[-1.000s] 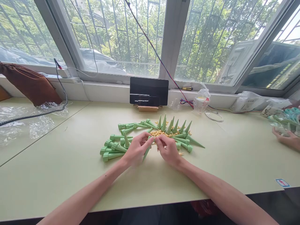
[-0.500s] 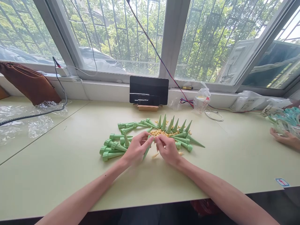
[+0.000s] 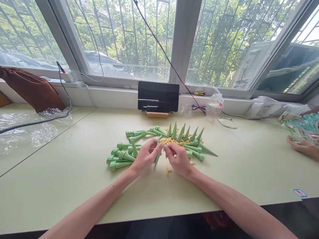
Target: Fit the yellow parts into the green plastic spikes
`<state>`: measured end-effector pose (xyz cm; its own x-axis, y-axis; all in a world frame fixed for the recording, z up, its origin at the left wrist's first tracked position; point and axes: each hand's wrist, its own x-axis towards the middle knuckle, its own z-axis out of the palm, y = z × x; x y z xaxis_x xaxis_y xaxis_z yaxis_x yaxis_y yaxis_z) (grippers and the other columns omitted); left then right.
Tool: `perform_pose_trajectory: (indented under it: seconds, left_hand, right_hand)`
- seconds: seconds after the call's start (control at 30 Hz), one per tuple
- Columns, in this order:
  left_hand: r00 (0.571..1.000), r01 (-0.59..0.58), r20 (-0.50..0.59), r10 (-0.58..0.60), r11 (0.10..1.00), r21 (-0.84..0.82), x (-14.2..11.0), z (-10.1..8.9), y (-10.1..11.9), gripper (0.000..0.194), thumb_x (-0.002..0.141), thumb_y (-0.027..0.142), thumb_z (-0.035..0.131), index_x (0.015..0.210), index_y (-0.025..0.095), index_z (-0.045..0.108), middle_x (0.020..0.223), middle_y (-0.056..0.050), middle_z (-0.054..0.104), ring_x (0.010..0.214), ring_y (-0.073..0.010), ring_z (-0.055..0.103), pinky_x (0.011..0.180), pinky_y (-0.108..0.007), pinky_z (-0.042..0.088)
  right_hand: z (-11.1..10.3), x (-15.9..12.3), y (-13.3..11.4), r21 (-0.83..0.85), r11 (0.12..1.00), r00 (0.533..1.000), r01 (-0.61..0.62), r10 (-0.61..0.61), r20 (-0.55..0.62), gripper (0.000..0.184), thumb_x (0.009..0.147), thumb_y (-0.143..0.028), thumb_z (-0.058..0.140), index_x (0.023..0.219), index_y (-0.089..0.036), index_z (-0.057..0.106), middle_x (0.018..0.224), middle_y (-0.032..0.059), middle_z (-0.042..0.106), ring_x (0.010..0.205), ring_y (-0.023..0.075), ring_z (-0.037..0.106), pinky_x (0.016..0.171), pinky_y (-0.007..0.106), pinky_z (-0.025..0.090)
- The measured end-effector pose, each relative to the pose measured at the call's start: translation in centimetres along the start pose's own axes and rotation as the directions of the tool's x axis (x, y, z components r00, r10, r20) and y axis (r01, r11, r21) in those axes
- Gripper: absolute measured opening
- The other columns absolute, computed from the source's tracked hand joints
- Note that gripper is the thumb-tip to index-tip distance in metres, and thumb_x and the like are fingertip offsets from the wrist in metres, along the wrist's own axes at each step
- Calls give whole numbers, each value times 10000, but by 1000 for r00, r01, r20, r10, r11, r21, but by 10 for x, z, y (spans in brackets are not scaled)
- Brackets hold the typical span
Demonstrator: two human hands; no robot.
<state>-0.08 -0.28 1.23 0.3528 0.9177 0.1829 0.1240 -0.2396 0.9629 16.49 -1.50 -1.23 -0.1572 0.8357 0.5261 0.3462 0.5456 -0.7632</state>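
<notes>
Above the table, the left hand pinches a green spike point-down while the right hand, its grip unclear, apparently works at the head, which calls for holding the spike steady.

The left hand pinches a green spike near its capped end, point slanting down. The right hand's fingertips meet close beside that cap; whatever lies between them is too small to tell. A yellow piece lies on the pale table just below. Behind the hands sit a yellow heap and more green spikes (some upright, others on their sides). A dark tablet leans by the window, and another person's hand shows far right.
</notes>
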Motion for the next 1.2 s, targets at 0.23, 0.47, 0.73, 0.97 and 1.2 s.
perform_pose_trajectory:
  seconds: [0.23, 0.47, 0.73, 0.97, 1.2]
  left_hand:
    - [997, -15, -70, 14, 1000, -2, 0, -1, -2, 347, 915, 541, 550, 975, 199, 552, 664, 34, 560, 454, -70, 451, 385, -168, 365]
    - [989, -56, -143, 48, 997, -57, -1, -2, 2, 360, 906, 555, 558, 1001, 208, 546, 621, 48, 525, 442, -77, 430, 376, -173, 367]
    - [987, -48, -153, 39, 998, -52, -2, -2, 1, 349, 913, 546, 553, 999, 208, 550, 630, 45, 531, 453, -74, 421, 376, -162, 359]
    - [989, -47, -145, 38, 997, -56, -1, -2, 1, 347, 918, 546, 546, 991, 206, 551, 618, 47, 519, 451, -71, 412, 369, -155, 361]
    - [987, -21, -159, 12, 998, -55, -1, -1, 4, 359, 896, 554, 574, 959, 202, 544, 607, 46, 522, 443, -73, 420, 363, -159, 363]
  right_hand:
    - [0, 1, 1, -6, 1000, 1000, -16, 16, -6, 330, 989, -358, 460, 715, -191, 534, 608, -19, 536, 528, 107, 463, 538, 241, 367]
    - [-15, 0, -10, 30, 1000, 901, 5, -17, 434, 330, 882, -275, 571, 579, -191, 468, 486, -63, 388, 458, 79, 325, 455, 225, 277]
    - [-13, -3, -14, -12, 989, 817, 146, -114, 565, 219, 809, -148, 578, 603, -191, 519, 516, -66, 413, 478, 81, 350, 489, 218, 313]
    - [-8, 1, -1, -130, 984, 892, 123, -52, 449, 219, 849, -153, 556, 638, -191, 510, 528, -63, 415, 494, 91, 348, 510, 225, 306]
    - [-7, 4, 10, -220, 974, 962, 48, 14, 273, 213, 886, -143, 504, 678, -188, 509, 615, -37, 499, 566, 107, 432, 578, 231, 346]
